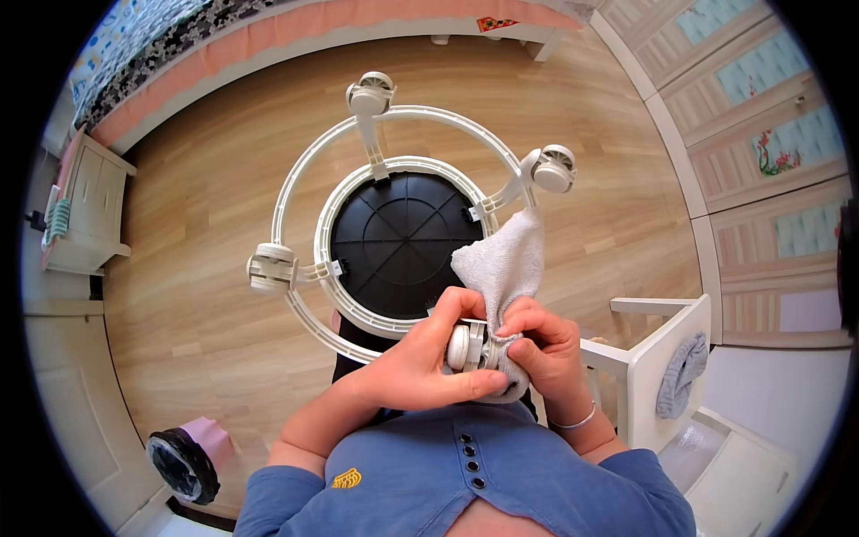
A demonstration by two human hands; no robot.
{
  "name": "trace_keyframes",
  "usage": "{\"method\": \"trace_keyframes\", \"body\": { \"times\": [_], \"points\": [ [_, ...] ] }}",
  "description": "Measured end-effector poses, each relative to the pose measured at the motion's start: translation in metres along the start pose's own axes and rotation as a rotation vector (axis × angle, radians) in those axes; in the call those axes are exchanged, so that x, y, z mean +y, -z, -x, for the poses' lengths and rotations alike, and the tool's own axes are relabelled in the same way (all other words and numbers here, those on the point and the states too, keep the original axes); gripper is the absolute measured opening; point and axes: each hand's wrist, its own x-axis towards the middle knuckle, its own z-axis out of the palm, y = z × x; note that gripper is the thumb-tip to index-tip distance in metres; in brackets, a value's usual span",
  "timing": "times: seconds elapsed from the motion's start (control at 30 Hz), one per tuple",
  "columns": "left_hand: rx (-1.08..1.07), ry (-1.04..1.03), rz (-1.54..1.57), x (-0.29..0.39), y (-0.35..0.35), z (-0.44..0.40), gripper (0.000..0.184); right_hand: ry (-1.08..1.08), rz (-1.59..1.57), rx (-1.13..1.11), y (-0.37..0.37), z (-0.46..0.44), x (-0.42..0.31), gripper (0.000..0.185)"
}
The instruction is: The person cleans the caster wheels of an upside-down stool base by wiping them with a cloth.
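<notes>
An upturned round white frame (327, 190) with a black ribbed disc (403, 242) in its middle rests in front of my body, its caster wheels pointing up. Around the nearest caster wheel (462, 347), close to my chest, my left hand (429, 353) is closed, its thumb reaching onto a pale grey cloth (508, 259). My right hand (548, 351) pinches that cloth against the caster's right side. The cloth's loose end spreads up over the frame's right edge. Part of the caster is hidden by cloth and fingers.
A white chair (658, 371) with a grey cloth item (683, 376) on it stands at right. A lined bin (183, 465) is at lower left. A small cabinet (97, 201) stands left, a bed (224, 63) runs along the back, and panelled doors (761, 161) line the right.
</notes>
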Motion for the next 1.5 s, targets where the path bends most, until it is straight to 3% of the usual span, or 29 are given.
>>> {"method": "trace_keyframes", "body": {
  "times": [0.1, 0.17, 0.23, 0.43, 0.47, 0.6, 0.67, 0.83, 0.9, 0.93, 1.07, 1.17, 1.23, 1.5],
  "points": [
    [0.012, -0.016, -0.004, -0.004, -0.002, 0.000, 0.054, 0.028, -0.003, -0.033, 0.002, -0.001, 0.000, 0.015],
    [0.007, -0.004, -0.015, -0.002, -0.001, -0.001, 0.054, -0.138, -0.266, 0.097, 0.000, 0.002, -0.003, 0.016],
    [0.002, 0.007, -0.023, 0.002, -0.002, -0.002, 0.054, -0.215, -0.334, 0.196, -0.005, 0.002, -0.009, 0.015],
    [0.033, 0.013, -0.008, 0.001, -0.004, -0.005, 0.057, 0.072, 0.456, -0.080, -0.012, -0.007, -0.031, 0.016],
    [0.035, 0.045, 0.003, 0.002, -0.005, -0.005, 0.057, -0.028, 0.373, -0.058, -0.013, -0.006, -0.032, 0.015],
    [0.051, 0.053, -0.040, -0.005, -0.006, -0.005, 0.058, -0.041, 0.366, -0.011, -0.014, -0.004, -0.022, 0.012],
    [0.043, 0.049, -0.077, -0.002, -0.008, -0.004, 0.057, -0.270, 0.080, 0.182, -0.018, -0.005, -0.019, 0.011],
    [0.042, 0.078, -0.071, 0.005, -0.008, -0.003, 0.057, -0.296, -0.109, 0.168, -0.010, -0.005, -0.013, 0.010],
    [0.068, 0.008, -0.089, -0.001, -0.008, -0.005, 0.057, 0.025, 0.228, -0.059, -0.006, -0.004, -0.018, 0.009],
    [0.082, -0.058, -0.106, -0.003, -0.008, -0.005, 0.056, 0.073, 0.404, -0.089, -0.012, -0.005, -0.027, 0.009],
    [0.064, -0.012, -0.092, -0.003, -0.008, -0.005, 0.055, 0.018, 0.432, -0.092, -0.011, -0.005, -0.026, 0.008],
    [0.078, 0.030, -0.076, -0.001, -0.008, -0.006, 0.055, -0.114, 0.264, 0.030, -0.010, -0.005, -0.019, 0.009],
    [0.050, -0.003, -0.126, -0.002, -0.008, -0.004, 0.053, -0.280, -0.045, 0.099, -0.006, -0.011, -0.011, 0.010],
    [0.044, 0.050, -0.027, 0.007, -0.004, -0.004, 0.050, -0.232, -0.460, 0.221, -0.001, -0.008, 0.003, 0.011]
  ]
}}
